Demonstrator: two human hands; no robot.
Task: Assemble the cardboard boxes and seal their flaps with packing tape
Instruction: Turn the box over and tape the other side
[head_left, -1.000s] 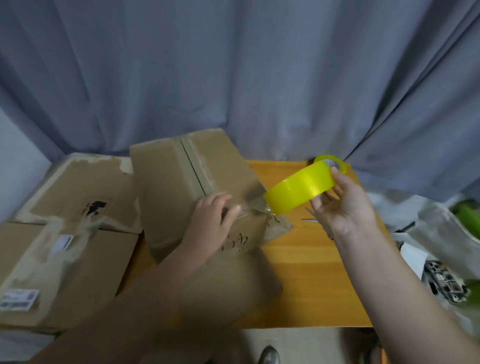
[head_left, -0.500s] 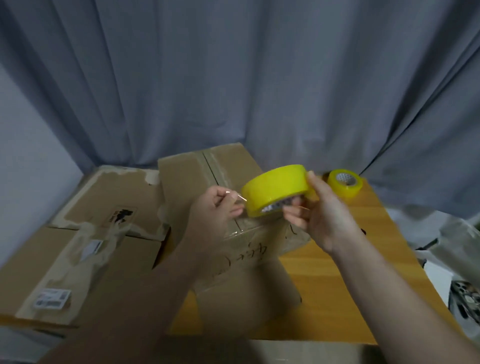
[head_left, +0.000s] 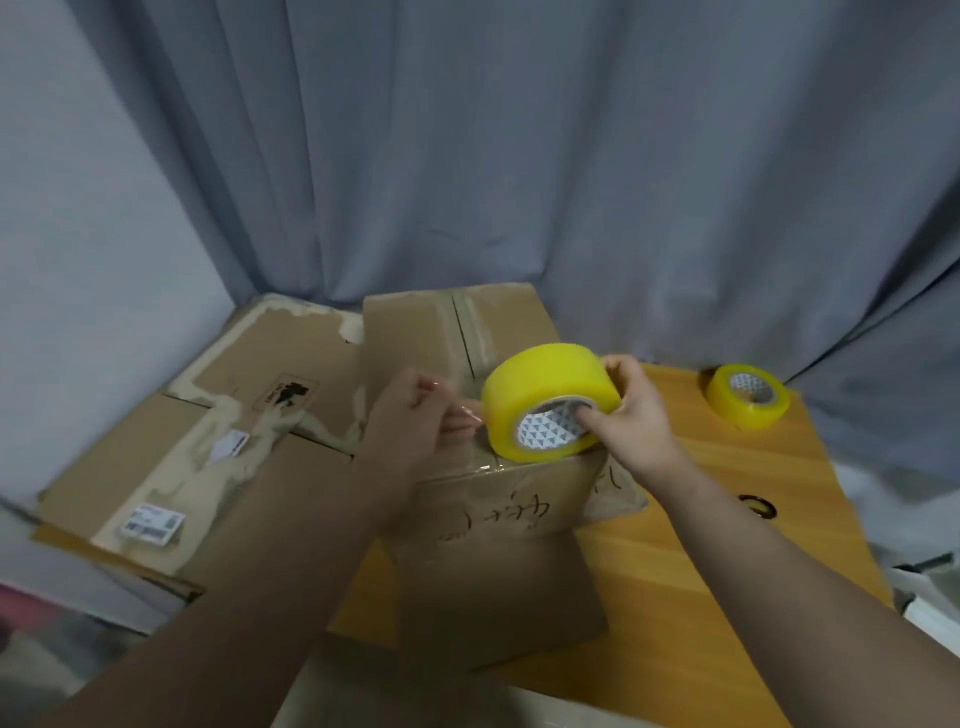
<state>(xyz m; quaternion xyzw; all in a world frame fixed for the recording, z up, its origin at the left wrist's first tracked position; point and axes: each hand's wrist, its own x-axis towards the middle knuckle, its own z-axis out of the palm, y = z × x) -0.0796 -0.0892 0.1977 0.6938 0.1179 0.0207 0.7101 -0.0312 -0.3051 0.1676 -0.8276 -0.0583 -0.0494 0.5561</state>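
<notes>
While the right hand (head_left: 636, 415) is gripping the tape roll (head_left: 545, 389) just above the box (head_left: 498, 545) on the table (head_left: 727, 519), fingers curled into its core, the left hand (head_left: 415, 421) is pinching the free end (head_left: 472, 414). Advised: draw taut, centre on the flap seam (head_left: 464, 338), press flat.

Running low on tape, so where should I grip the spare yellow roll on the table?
Pinch the spare roll by its wall from above, thumb inside the core: it seems to lie flat on the table, hole facing up, nothing crowding it.
</notes>
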